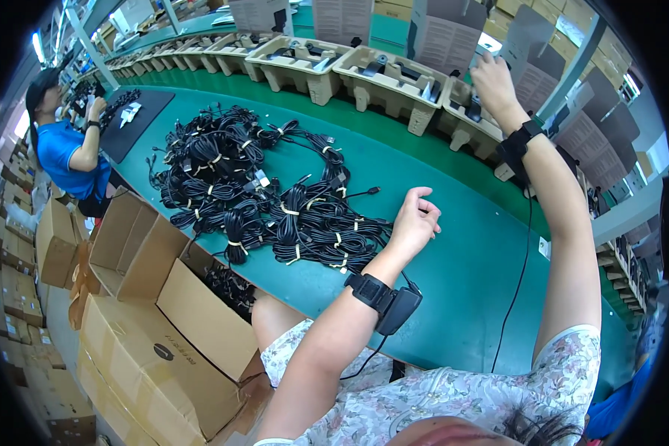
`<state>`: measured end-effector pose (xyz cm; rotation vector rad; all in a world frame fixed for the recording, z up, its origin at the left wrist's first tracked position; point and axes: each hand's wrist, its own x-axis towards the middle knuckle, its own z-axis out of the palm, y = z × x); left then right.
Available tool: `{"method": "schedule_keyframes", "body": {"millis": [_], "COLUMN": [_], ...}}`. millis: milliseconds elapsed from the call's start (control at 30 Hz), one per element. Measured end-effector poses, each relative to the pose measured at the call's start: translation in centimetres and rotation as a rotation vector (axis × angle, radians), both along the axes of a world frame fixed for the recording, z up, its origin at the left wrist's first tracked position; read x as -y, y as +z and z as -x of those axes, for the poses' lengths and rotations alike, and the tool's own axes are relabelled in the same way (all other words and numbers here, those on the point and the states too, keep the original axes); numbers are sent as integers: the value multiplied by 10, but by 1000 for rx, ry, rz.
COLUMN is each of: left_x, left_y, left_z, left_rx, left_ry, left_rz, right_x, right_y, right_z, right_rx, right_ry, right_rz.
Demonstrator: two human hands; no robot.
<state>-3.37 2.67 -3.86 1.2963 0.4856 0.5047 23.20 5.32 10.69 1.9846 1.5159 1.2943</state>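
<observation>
The left hand (416, 223) hangs loosely curled, its grip released, just beside tied black cables (293, 212) heaped on the green counter (461, 282). Farther off, the right hand (492, 80) is up by a beige moulded tray (474, 134); I can't tell whether its grip holds anything.

There are over a dozen black cable bundles (293, 215) and one dark mat (128, 132).

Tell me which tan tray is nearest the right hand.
The tan tray directly below the right hand in the picture, immediately right of the one holding white packets; the row's other trays sit farther from that hand.
</observation>
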Motion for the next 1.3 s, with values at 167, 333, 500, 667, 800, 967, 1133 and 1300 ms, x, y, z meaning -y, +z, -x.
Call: {"method": "schedule_keyframes", "body": {"millis": [167,333,500,667,800,967,1133,1300], "left_x": [2,2,1,0,-1,-1,2,5], "left_y": [-1,5,9,7,4,-4,-11,-10], "left_z": [-1,2,1,-1,-2,-3,-10,-12], "left_rx": [1,-24,-47,-15,4,54,55,26], "left_ry": [10,-39,-64,-49,-54,-29,-24,94], "left_rz": [10,20,33,53,87,57,31,-223], "right_x": [-1,-6,-27,-32,-30,2,19,20], "right_y": [-14,-12,-33,-67,-55,-66,-77,-71], "right_z": [-1,8,-7,-22,-33,-41,-46,-26], "right_rx": [-109,-302,-593,-688,-890,-1387,-1154,-697], "right_ry": [-17,-76,-258,-144,-128,251,167,11], "right_rz": [153,190,28,-310,4,-126,-374,-170]}}
